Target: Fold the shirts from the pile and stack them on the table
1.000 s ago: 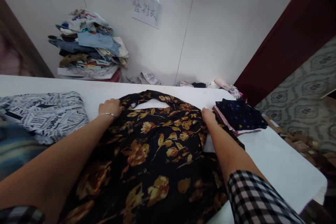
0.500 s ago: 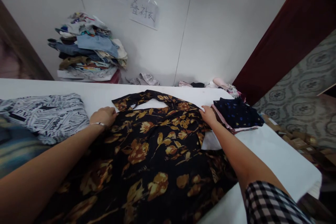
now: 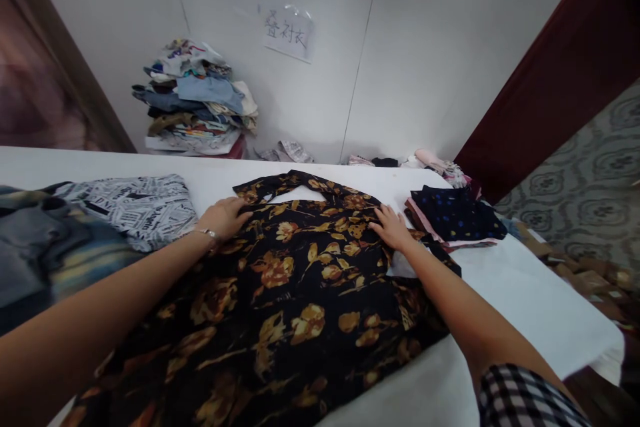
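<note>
A black shirt (image 3: 310,260) with brown and gold flowers lies spread over the white table, its collar end away from me. My left hand (image 3: 226,217) rests on the shirt's upper left, thumb apart from the fingers. On the upper right part, my right hand (image 3: 391,228) lies flat with its fingers spread. White tabletop shows through the gap inside the collar. Part of a sleeve is bunched beneath my right forearm.
A folded dark blue patterned garment (image 3: 453,213) tops a small stack at the right. White-and-black lettered cloth (image 3: 145,203) and a grey-blue garment (image 3: 45,247) lie left. Behind stands a tall clothes pile (image 3: 200,97). A paper sign (image 3: 289,35) hangs on the wall.
My fingers have loosened from the shirt's shoulder edges and now lie on the cloth. The view has shifted a little to the left.
</note>
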Available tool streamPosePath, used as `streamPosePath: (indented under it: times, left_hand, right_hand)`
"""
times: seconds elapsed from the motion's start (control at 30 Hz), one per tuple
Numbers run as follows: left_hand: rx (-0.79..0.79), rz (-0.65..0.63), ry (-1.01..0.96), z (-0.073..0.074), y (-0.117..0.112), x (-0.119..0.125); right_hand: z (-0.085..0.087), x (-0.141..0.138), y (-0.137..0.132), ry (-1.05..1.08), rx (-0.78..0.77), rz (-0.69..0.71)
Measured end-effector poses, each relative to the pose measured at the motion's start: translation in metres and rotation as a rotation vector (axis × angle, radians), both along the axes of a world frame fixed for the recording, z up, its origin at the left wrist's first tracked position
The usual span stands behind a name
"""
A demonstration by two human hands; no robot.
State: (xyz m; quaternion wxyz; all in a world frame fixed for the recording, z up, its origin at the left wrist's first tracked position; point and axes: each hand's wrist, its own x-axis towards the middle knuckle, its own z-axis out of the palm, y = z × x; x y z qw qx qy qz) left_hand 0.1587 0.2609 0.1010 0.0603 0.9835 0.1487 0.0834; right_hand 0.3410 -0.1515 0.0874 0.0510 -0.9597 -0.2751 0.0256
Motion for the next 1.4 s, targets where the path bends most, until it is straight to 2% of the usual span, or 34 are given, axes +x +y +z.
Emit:
streamPosePath:
  times: [0.07,0.13,0.23,0.33,0.47,0.6,0.7,0.8,0.9,1.0,1.17,1.27,1.4]
  left_hand:
    - [-0.008,-0.126,-0.009,-0.004,-0.022,-0.017]
    - [0.005,-0.172,0.010,-0.012,-0.039,-0.034]
    - [0.019,-0.046,0.115,-0.029,-0.049,-0.054]
    - [-0.013,0.054,0.209,-0.041,-0.043,-0.062]
    - [-0.032,0.059,0.215,-0.042,-0.037,-0.064]
    - [-0.098,0.095,0.209,-0.032,-0.038,-0.058]
    - [-0.076,0.126,0.126,-0.025,-0.037,-0.049]
    - [-0.020,0.144,0.107,-0.029,-0.033,-0.042]
    - [-0.014,0.183,0.173,-0.038,-0.030,-0.041]
    - [-0.012,0.183,0.179,-0.044,-0.028,-0.043]
    - [-0.014,0.191,0.172,-0.045,-0.029,-0.045]
    - [-0.020,0.190,0.150,-0.045,-0.030,-0.046]
    - [-0.025,0.188,0.133,-0.047,-0.030,-0.048]
  right_hand:
    - [0.002,-0.022,0.009,-0.017,0.042,0.156]
    - [-0.003,-0.043,0.012,0.042,0.030,0.254]
    - [-0.018,-0.059,0.004,0.120,-0.042,0.205]
    - [-0.029,-0.061,-0.008,0.118,-0.064,0.142]
    - [-0.024,-0.060,-0.011,0.132,-0.078,0.138]
    - [-0.012,-0.064,-0.002,0.125,-0.071,0.139]
    - [-0.014,-0.067,0.001,0.096,-0.063,0.143]
    - [-0.018,-0.063,0.001,0.177,-0.092,0.145]
    - [-0.013,-0.048,0.010,0.169,-0.038,0.147]
    - [0.005,-0.025,0.036,0.060,0.055,0.137]
    - [0.031,0.023,0.107,-0.028,0.135,0.115]
    - [0.031,0.048,0.151,-0.026,0.128,0.077]
    - [0.020,0.073,0.191,-0.005,0.101,0.024]
